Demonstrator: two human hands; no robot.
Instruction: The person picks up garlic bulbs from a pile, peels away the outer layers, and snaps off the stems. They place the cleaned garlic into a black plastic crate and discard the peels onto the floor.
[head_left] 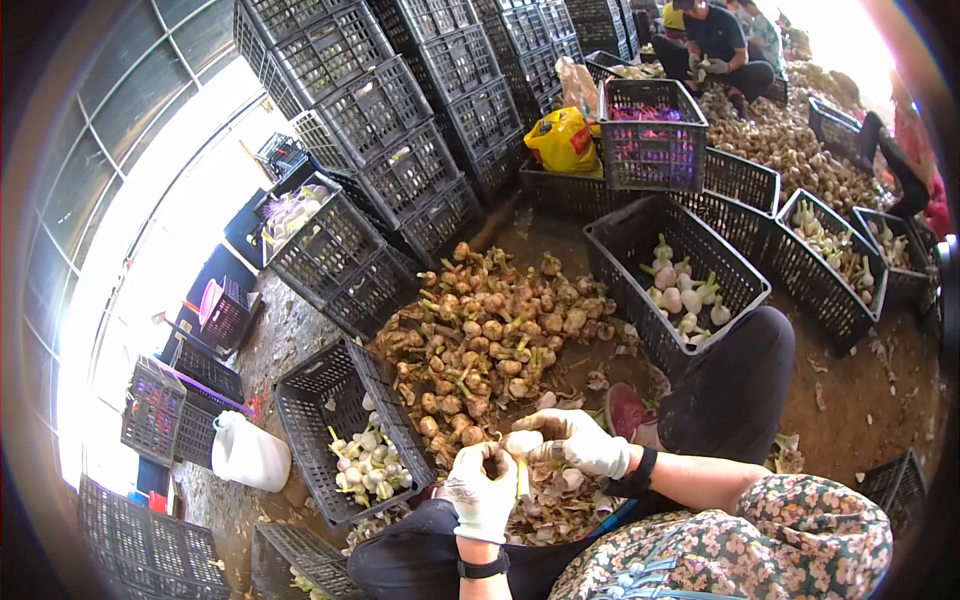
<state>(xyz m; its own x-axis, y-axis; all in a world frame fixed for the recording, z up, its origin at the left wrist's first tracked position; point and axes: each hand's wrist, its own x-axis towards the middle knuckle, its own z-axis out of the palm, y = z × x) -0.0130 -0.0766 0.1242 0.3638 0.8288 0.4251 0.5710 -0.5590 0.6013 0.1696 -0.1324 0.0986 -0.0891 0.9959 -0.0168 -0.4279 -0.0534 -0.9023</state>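
Observation:
A pale, peeled-looking garlic bulb (523, 441) with a green-white stem hanging down is held between my two gloved hands, above my lap. My right hand (588, 443) comes in from the right, its fingers closed on the bulb's right side. On the other side, my left hand (480, 492) is curled, with thumb and fingertips pinched against the bulb's left edge. Just beyond lies a heap of brown, unpeeled garlic bulbs (490, 330). Loose garlic skins (550, 505) cover the ground under my hands.
Black crates holding white garlic stand left (285, 400) and right (592, 235) of the heap. Tall crate stacks (370, 110) rise behind. A white jug (250, 455) is at left, a yellow bag (565, 140) at the back. Another person (715, 45) sits by a larger garlic pile.

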